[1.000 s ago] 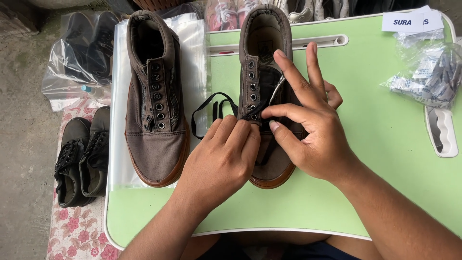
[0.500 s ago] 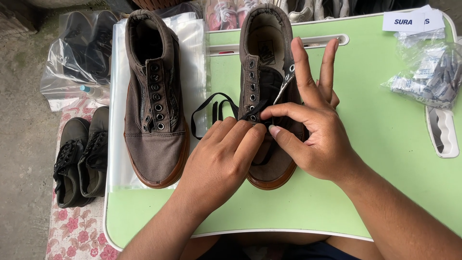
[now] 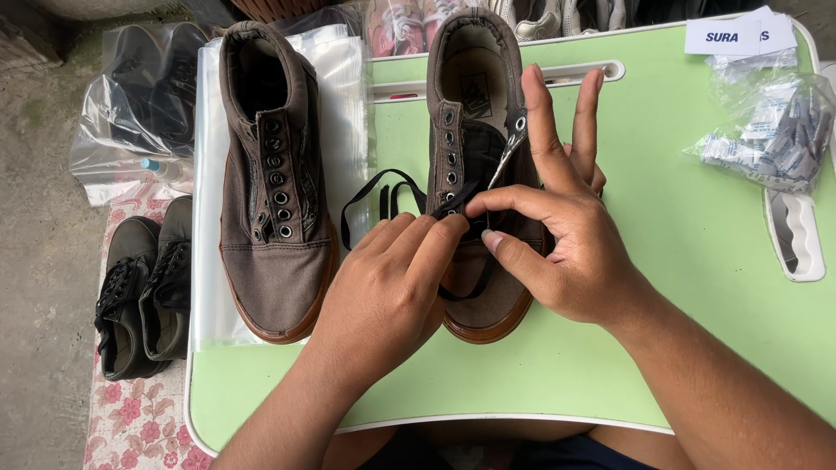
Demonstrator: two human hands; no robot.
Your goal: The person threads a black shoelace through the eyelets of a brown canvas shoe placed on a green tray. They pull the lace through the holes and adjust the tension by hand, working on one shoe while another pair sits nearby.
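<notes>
Two brown canvas shoes with tan soles lie on a green lap table (image 3: 697,261). The left shoe (image 3: 274,183) has empty eyelets and rests on a stack of clear plastic bags (image 3: 209,261). The right shoe (image 3: 479,113) has a black lace (image 3: 383,196) looping out to its left. My left hand (image 3: 387,292) pinches the lace over the shoe's lower eyelets. My right hand (image 3: 566,235) pinches the same lace with thumb and forefinger, its other fingers raised straight.
A bag of small white packets (image 3: 775,135) and a white paper label (image 3: 736,35) sit at the table's far right. A dark laced pair of shoes (image 3: 144,287) lies on a floral cloth at left. Bagged shoes (image 3: 144,96) lie beyond; more shoes line the far edge.
My right hand's raised fingers have straightened and spread upward. Both hands keep their pinch on the lace at the eyelets. The shoes have not moved.
</notes>
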